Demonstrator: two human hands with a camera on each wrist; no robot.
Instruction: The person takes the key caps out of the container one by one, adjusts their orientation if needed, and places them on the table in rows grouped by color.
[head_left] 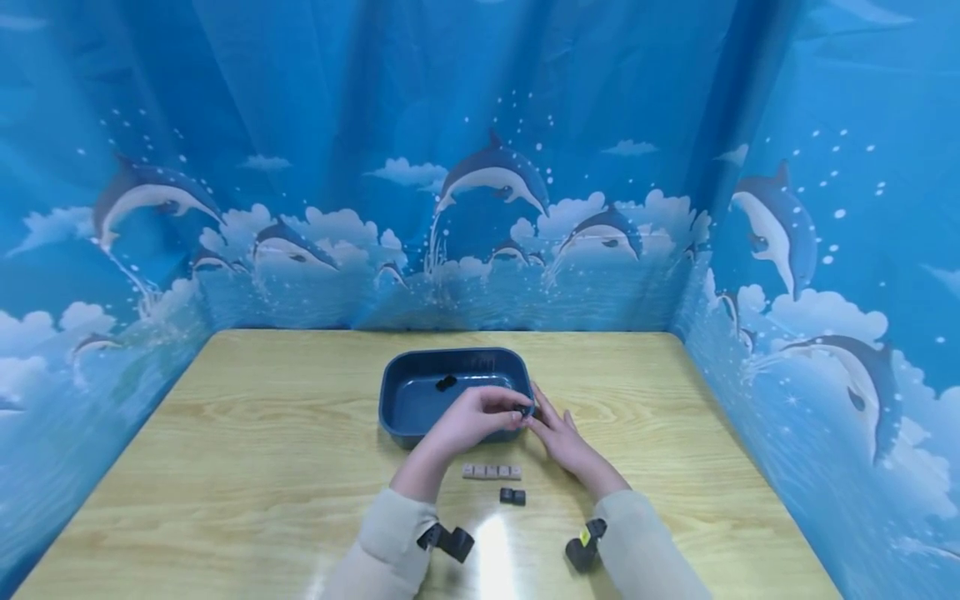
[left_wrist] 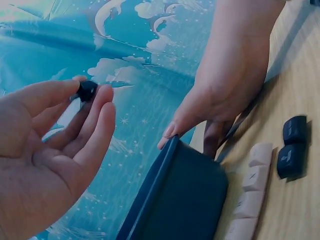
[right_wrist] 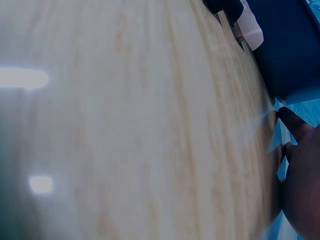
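Note:
My left hand point(head_left: 474, 414) point(left_wrist: 55, 135) pinches a small black keycap point(left_wrist: 88, 91) between thumb and fingertips, above the near right part of a dark blue bin point(head_left: 390, 408) point(left_wrist: 192, 187). Against the bin's right corner rests my right hand point(head_left: 564, 442) point(right_wrist: 304, 172), fingers extended and thumb at the rim. Inside the bin lie black keycaps point(head_left: 446, 382), too small in the head view to tell apart. In front of the bin stands a row of pale pink keycaps point(head_left: 491, 472) point(left_wrist: 253, 176) with letters on them. Two black keycaps point(head_left: 513, 497) point(left_wrist: 292, 147) sit together, nearer to me.
The wood-grain table point(head_left: 285, 467) spreads out on both sides of the bin. Blue curtains point(head_left: 337, 167) printed with dolphins hang behind and beside it. Each sleeve carries a black wrist camera point(head_left: 453, 543).

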